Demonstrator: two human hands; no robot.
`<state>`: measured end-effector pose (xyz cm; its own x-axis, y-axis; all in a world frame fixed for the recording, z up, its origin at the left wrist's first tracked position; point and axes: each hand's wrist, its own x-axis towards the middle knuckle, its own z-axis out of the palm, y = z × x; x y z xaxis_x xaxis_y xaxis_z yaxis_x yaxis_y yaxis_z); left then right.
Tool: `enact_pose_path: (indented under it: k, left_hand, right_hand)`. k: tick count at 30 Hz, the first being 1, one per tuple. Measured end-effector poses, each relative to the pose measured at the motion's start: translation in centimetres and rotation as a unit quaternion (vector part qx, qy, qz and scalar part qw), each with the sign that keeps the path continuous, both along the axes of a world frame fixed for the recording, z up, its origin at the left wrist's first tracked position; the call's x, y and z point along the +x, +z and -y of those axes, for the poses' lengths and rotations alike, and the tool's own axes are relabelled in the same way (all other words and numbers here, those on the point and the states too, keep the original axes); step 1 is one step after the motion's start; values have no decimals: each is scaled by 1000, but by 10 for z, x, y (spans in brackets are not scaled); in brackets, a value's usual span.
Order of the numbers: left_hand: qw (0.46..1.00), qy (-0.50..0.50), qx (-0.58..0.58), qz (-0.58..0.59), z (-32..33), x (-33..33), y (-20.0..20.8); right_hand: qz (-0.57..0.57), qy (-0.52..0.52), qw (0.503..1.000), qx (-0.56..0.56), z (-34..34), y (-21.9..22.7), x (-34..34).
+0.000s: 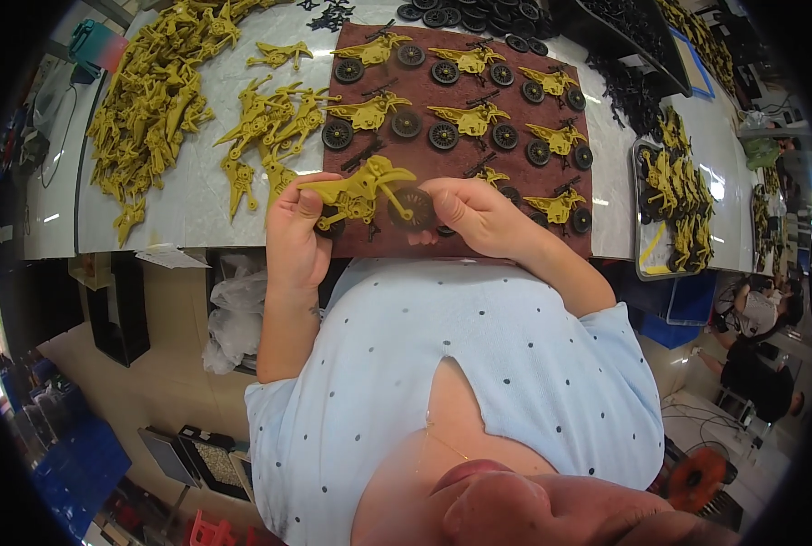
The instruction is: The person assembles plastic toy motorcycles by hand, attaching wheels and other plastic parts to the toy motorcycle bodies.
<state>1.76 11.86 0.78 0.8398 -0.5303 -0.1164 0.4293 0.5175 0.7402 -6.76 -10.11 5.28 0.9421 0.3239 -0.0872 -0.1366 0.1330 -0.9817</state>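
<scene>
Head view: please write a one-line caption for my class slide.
Left hand holding a yellow toy motorcycle body, right hand at a black wheel, above a dark red mat.

Maroon mat (415,162), yellow parts (156,109) on table (187,211)

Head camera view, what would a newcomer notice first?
Probably the yellow toy motorcycle body in the left hand, centre, the right hand at its front wheel. Beyond, yellow motorcycle bodies with black wheels lie in rows on a maroon mat. At left rises a heap of yellow parts.
</scene>
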Motion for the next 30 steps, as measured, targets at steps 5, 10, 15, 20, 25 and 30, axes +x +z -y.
enact_pose_path:
  k: [5,10,15,20,25,30]
  left_hand:
    - [999,-6,-29,33,2,0,-1]
    - [997,-15,-57,51,0,1,-3]
    - [995,-34,-76,61,-2,2,-2]
    - [989,10,14,146,-1,1,4]
    - [962,29,228,149,-4,0,4]
    - [832,38,498,240,-2,-9,3]
  right_hand:
    - [31,-28,998,-49,-2,11,-7]
    - [59,-24,993,-95,-1,14,-9]
    - [80,-10,990,-114,-1,16,-9]
    - [161,-58,958,-231,-8,7,-5]
    - [80,-68,932,-347,-16,3,3]
    - [111,-98,884,-443,-18,-21,13]
